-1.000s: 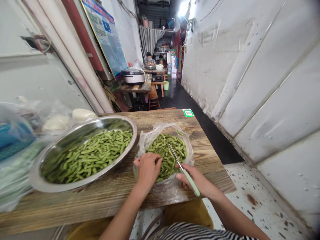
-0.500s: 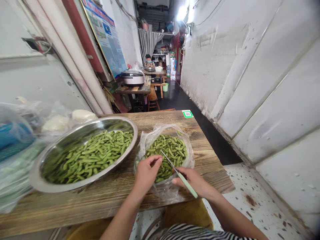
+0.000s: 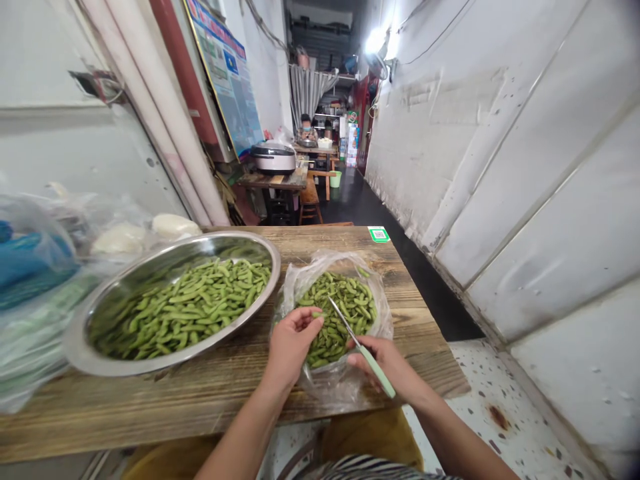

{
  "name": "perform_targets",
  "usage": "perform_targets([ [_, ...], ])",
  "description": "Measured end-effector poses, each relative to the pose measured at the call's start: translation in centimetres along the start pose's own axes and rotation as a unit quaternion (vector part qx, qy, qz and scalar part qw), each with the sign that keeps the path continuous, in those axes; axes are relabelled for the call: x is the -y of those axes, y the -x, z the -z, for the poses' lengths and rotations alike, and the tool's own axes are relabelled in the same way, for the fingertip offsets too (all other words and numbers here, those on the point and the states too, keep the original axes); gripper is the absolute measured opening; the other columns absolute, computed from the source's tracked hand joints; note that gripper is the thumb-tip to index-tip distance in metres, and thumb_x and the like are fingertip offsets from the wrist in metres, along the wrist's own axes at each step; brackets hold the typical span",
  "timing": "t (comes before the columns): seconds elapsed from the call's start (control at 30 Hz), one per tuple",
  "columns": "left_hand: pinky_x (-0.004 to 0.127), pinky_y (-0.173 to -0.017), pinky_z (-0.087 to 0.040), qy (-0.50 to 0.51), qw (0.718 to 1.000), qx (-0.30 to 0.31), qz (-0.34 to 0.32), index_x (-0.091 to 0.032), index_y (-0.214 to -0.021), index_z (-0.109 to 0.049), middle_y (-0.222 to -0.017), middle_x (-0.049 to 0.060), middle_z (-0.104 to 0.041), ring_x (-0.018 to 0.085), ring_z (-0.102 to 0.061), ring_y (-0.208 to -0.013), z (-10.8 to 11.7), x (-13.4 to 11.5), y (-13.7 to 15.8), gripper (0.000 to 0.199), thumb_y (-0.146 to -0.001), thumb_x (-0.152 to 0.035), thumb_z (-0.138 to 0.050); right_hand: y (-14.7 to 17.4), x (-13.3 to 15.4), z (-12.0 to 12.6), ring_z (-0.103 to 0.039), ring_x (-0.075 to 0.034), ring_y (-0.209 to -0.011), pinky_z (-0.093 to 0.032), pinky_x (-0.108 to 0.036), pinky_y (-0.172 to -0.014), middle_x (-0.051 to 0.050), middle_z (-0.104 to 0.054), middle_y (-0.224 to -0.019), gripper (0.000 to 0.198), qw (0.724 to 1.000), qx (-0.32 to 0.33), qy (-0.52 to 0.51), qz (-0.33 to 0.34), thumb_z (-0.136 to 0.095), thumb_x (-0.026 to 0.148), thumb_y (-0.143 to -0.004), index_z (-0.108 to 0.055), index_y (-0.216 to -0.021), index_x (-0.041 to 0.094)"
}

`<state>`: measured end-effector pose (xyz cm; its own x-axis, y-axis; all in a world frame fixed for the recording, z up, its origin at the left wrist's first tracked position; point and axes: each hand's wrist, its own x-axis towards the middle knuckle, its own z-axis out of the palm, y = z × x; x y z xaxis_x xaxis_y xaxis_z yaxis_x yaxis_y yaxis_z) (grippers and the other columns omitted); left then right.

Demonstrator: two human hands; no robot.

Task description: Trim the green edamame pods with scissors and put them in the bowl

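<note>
My left hand [image 3: 293,340] hovers over the near left side of a clear plastic bag [image 3: 384,313], thumb and fingertips pinched on a green edamame pod [image 3: 317,314]. Several more edamame pods [image 3: 343,293] fill the open bag. In my right hand [image 3: 387,363] is a pair of scissors [image 3: 370,367] with a pale green handle, seen nearly edge-on. Its blades point away and to the left, above the pods, with the tips close to my left fingertips. Left of the bag stands a wide steel basin [image 3: 274,267] holding many green pods [image 3: 200,300].
The wooden table [image 3: 225,400] carries filled plastic bags [image 3: 35,267] at the far left and a green QR-code sticker [image 3: 379,235] at its far corner. Farther back, an appliance [image 3: 273,159] stands on another table, and a person [image 3: 306,127] sits behind. A white wall [image 3: 475,167] runs along the right.
The view has shifted slightly, so the scene sits a little further right. A pod now shows at my left fingertips. My right hand keeps its hold on the scissors.
</note>
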<state>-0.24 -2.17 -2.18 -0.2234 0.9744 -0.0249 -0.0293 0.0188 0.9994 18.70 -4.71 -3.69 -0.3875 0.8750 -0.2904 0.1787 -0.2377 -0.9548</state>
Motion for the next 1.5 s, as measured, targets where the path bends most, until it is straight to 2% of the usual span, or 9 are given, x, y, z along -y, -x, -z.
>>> perform_targets([
  [0.27, 0.026, -0.063, -0.050, 0.069, 0.996, 0.047, 0.021, -0.014, -0.091, -0.069, -0.088, 0.007, -0.071, 0.016, -0.066, -0.070, -0.1, -0.3, 0.4, 0.034, -0.068, -0.040, -0.069, 0.3, 0.7, 0.4, -0.037, -0.007, -0.049, -0.031, -0.019, -0.046, 0.005, -0.045, -0.061, 0.052, 0.994, -0.007, 0.084, 0.075, -0.068, 0.052, -0.074, -0.060, -0.106, 0.012],
  [0.4, 0.025, -0.060, -0.048, -0.001, 1.000, 0.029, -0.005, -0.015, -0.102, -0.070, -0.073, 0.003, -0.070, 0.014, -0.061, -0.060, 0.1, 0.2, 0.3, 0.040, -0.070, -0.038, -0.068, 0.5, 1.1, 0.2, -0.039, -0.011, -0.063, -0.032, -0.021, -0.057, 0.002, -0.048, -0.070, 0.047, 0.984, -0.009, 0.141, 0.111, -0.068, 0.048, -0.075, -0.064, -0.104, 0.012],
  [0.63, 0.027, -0.054, -0.045, -0.095, 0.994, 0.035, -0.046, -0.016, -0.090, -0.074, -0.055, 0.000, -0.064, 0.015, -0.055, -0.051, 0.5, 0.8, 0.1, 0.031, -0.073, -0.039, -0.063, 0.4, 1.2, 0.0, -0.038, -0.011, -0.064, -0.032, -0.021, -0.059, 0.003, -0.048, -0.071, 0.042, 0.982, 0.010, 0.153, 0.109, -0.068, 0.048, -0.075, -0.065, -0.099, 0.013],
  [0.93, 0.028, -0.057, -0.047, -0.191, 0.977, 0.057, -0.079, -0.019, -0.083, -0.074, -0.062, 0.001, -0.069, 0.017, -0.060, -0.056, 0.3, 0.2, 0.6, 0.030, -0.078, -0.041, -0.054, 0.3, 1.1, 0.3, -0.040, -0.011, -0.063, -0.032, -0.021, -0.058, 0.003, -0.047, -0.067, 0.035, 0.982, -0.003, 0.164, 0.098, -0.070, 0.045, -0.074, -0.064, -0.086, 0.012],
  [1.03, 0.030, -0.066, -0.050, -0.199, 0.973, 0.017, -0.119, -0.018, -0.087, -0.074, -0.076, 0.004, -0.073, 0.018, -0.064, -0.067, 1.4, -0.1, 0.2, 0.029, -0.078, -0.039, -0.055, 0.2, 0.9, 0.3, -0.042, -0.010, -0.059, -0.033, -0.020, -0.054, 0.004, -0.046, -0.063, 0.036, 0.986, -0.019, 0.139, 0.094, -0.071, 0.047, -0.072, -0.062, -0.081, 0.013],
  [1.13, 0.034, -0.081, -0.049, -0.260, 0.933, -0.111, -0.221, -0.019, -0.093, -0.072, -0.092, 0.006, -0.071, 0.020, -0.064, -0.083, 4.1, -1.2, -1.0, 0.027, -0.080, -0.037, -0.056, 0.0, 0.5, 0.5, -0.038, -0.008, -0.044, -0.031, -0.019, -0.040, 0.006, -0.043, -0.058, 0.043, 0.994, -0.050, 0.084, 0.051, -0.069, 0.052, -0.072, -0.058, -0.090, 0.015],
  [1.3, 0.044, -0.090, -0.041, -0.426, 0.801, -0.270, -0.322, -0.013, -0.113, -0.064, -0.116, 0.018, -0.058, 0.030, -0.054, -0.105, 6.6, -3.0, -2.4, 0.039, -0.081, -0.035, -0.056, -0.3, -0.3, 0.9, -0.032, -0.005, -0.035, -0.030, -0.018, -0.030, 0.008, -0.041, -0.055, 0.048, 0.998, -0.054, 0.024, 0.013, -0.069, 0.053, -0.070, -0.055, -0.097, 0.016],
  [1.37, 0.045, -0.090, -0.036, -0.486, 0.777, -0.220, -0.333, -0.014, -0.111, -0.064, -0.118, 0.018, -0.057, 0.031, -0.053, -0.106, 5.4, -2.8, -2.1, 0.035, -0.084, -0.033, -0.054, -0.3, -0.5, 0.9, -0.034, -0.005, -0.034, -0.031, -0.017, -0.029, 0.008, -0.043, -0.056, 0.047, 0.998, -0.054, 0.013, 0.011, -0.070, 0.053, -0.070, -0.055, -0.097, 0.016],
  [1.5, 0.042, -0.080, -0.033, -0.580, 0.760, 0.043, -0.290, -0.021, -0.088, -0.070, -0.082, 0.008, -0.067, 0.024, -0.059, -0.082, 2.2, -0.8, -1.4, 0.026, -0.089, -0.024, -0.044, -0.3, -1.1, 0.9, -0.038, -0.006, -0.034, -0.032, -0.017, -0.029, 0.008, -0.045, -0.055, 0.047, 0.999, -0.054, 0.006, 0.000, -0.070, 0.053, -0.071, -0.056, -0.098, 0.018],
])
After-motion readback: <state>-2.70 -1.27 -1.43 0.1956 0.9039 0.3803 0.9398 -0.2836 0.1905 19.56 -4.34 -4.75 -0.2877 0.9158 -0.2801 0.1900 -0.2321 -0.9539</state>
